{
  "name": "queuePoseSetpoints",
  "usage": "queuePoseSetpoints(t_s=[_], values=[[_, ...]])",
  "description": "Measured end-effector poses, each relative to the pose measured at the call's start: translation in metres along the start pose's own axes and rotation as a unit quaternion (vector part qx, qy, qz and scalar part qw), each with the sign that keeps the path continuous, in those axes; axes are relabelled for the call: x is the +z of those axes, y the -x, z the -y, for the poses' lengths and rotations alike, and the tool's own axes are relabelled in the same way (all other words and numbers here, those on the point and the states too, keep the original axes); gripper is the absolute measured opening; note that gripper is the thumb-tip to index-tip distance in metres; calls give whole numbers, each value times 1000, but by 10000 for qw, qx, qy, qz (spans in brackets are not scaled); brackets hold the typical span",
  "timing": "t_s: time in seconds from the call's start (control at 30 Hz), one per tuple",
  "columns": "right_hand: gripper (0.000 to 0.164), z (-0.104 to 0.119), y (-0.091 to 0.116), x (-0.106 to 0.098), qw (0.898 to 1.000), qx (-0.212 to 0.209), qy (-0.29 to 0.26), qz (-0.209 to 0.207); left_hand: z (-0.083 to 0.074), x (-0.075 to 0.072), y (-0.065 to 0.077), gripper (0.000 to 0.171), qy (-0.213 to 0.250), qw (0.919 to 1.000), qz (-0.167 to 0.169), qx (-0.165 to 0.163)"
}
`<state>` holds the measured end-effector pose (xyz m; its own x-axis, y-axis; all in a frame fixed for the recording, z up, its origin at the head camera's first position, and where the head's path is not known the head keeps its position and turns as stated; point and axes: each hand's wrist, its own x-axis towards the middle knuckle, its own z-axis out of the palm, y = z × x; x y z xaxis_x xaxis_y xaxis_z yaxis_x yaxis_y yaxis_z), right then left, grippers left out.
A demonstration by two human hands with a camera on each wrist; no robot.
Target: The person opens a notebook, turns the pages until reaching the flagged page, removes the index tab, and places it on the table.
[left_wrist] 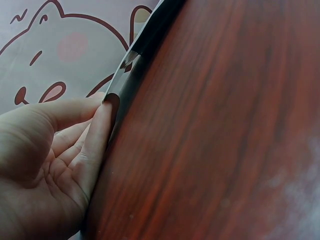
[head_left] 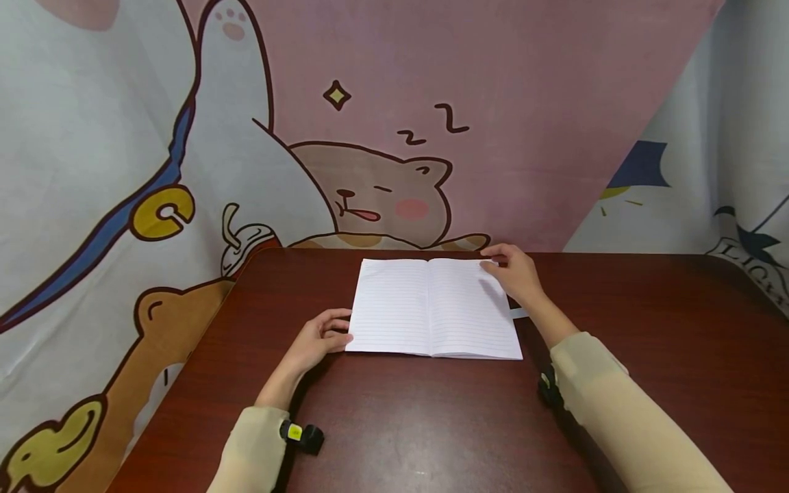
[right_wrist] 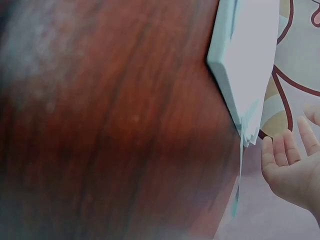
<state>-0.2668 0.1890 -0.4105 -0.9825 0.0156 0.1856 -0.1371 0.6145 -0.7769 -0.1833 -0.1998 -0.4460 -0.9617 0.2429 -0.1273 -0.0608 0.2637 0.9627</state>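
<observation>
An open notebook [head_left: 394, 311] with blank lined pages lies on the dark red-brown table [head_left: 394, 418]. My left hand [head_left: 313, 341] is at its left edge; in the left wrist view, the thumb and a finger pinch that edge [left_wrist: 111, 97]. The far right corner of the page has my right hand [head_left: 516, 275] over it, thumb near the paper. Seen from the right wrist, that hand [right_wrist: 295, 167] has its fingers loosely bent and apart from the pages, holding nothing. A pale ribbon-like strip [head_left: 520, 313] sticks out from the notebook's right side.
Behind the table hangs a cloth [head_left: 524, 137] printed with cartoon animals, reaching down the left side too. The table's far edge runs just beyond the notebook. Small dark cameras [head_left: 302, 436] sit at both wrists.
</observation>
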Motion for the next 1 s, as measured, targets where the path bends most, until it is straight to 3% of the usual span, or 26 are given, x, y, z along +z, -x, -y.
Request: queuePoseSetpoints(t_s=[0.4,1.0], values=[[33,-13,-3,0,9996,233,111,102,0,0,0,52,-6,10000,-15,-49],[54,-24,-8,-3,9947,533,228,848,-1,0,-1,52,-69,10000,-40,-29]])
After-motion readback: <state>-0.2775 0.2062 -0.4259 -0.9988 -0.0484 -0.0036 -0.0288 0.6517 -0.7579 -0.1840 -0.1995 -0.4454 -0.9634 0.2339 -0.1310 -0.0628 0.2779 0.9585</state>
